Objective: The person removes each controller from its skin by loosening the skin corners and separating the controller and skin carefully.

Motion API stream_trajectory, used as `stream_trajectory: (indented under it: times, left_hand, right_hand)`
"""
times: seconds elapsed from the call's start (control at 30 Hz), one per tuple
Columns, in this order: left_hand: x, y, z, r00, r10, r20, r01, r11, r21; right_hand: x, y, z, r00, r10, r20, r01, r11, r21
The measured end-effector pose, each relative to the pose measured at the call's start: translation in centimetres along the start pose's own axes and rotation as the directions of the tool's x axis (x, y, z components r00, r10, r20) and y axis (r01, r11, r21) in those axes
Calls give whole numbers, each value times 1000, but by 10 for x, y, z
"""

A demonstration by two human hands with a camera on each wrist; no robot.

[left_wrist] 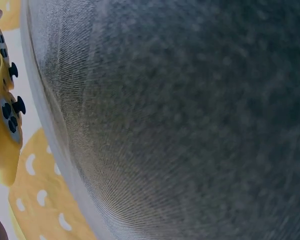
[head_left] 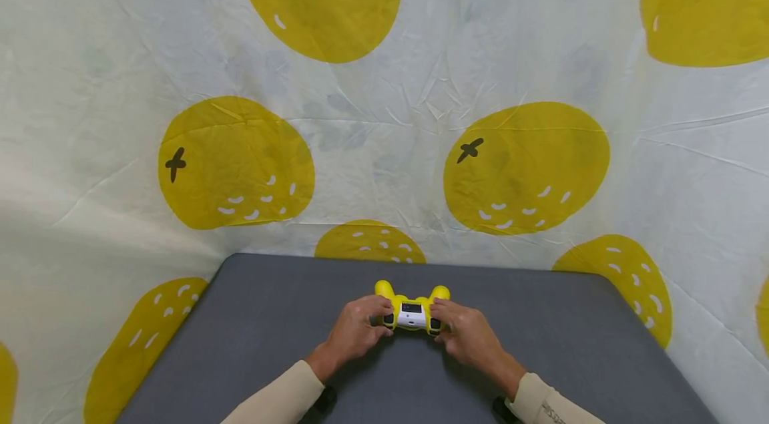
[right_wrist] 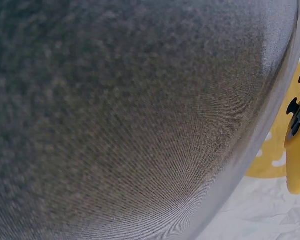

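Observation:
Both hands hold a yellow game controller (head_left: 412, 319) over the dark grey table, its grips pointing away from me. A white panel with a black rectangle shows in its middle. My left hand (head_left: 359, 325) grips the left end between fingers and thumb. On the opposite end, my right hand (head_left: 471, 337) pinches it likewise. In the left wrist view, the controller (left_wrist: 7, 155) shows black thumbsticks and buttons facing the table, with parts of the fingers at the frame's edge. The right wrist view catches only one grip and the sticks of the controller (right_wrist: 296, 165).
A dark grey table (head_left: 270, 290) with rounded far corners lies under the hands. Behind and beside it hangs a pale cloth (head_left: 378, 170) printed with large yellow fruit shapes. Dark bands sit at both wrists, below light sleeves (head_left: 282, 394).

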State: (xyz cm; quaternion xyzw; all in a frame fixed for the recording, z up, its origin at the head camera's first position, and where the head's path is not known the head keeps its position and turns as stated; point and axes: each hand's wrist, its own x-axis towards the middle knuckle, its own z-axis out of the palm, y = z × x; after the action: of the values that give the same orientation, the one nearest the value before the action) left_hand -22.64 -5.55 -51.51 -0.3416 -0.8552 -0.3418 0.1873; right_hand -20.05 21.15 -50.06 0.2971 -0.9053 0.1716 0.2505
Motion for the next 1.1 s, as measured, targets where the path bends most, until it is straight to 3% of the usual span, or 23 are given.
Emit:
stream_trajectory:
  times: [0.57, 1.1]
  left_hand:
    - [-2, 0, 3, 999, -28, 31, 28, 1000, 11]
    - [1, -1, 4, 988, -89, 123, 86, 996, 26]
  right_hand:
    - [-1, -3, 1, 993, 68, 95, -67, 998, -14]
    - [-2, 0, 5, 993, 46, 112, -47, 999, 3]
